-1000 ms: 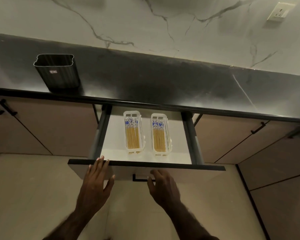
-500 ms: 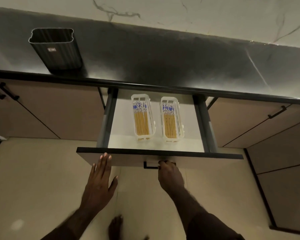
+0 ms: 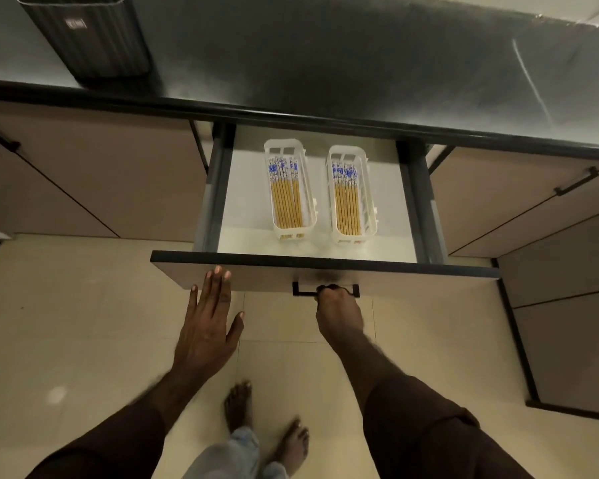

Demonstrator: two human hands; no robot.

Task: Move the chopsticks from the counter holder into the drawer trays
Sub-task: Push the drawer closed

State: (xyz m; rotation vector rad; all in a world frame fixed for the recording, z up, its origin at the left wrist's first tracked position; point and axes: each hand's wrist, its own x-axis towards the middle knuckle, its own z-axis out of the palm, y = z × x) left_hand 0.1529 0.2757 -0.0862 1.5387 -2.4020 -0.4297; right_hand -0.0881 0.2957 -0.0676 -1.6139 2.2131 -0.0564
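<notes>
Chopsticks (image 3: 287, 198) in trays, beyond grip (image 3: 338, 307) (on handle (image 3: 303, 292)).

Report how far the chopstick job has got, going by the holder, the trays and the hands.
Done: chopsticks lie in both the left tray and the right tray; nothing sticks out of the counter holder, though its inside is unseen. In hand: the right hand grips the drawer handle, and the left hand is flat at the drawer front. Left: probably only shutting the drawer.

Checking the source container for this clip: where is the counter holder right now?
In the head view the holder stands on the dark counter at the upper left, behind and to the left of the open drawer.
</notes>
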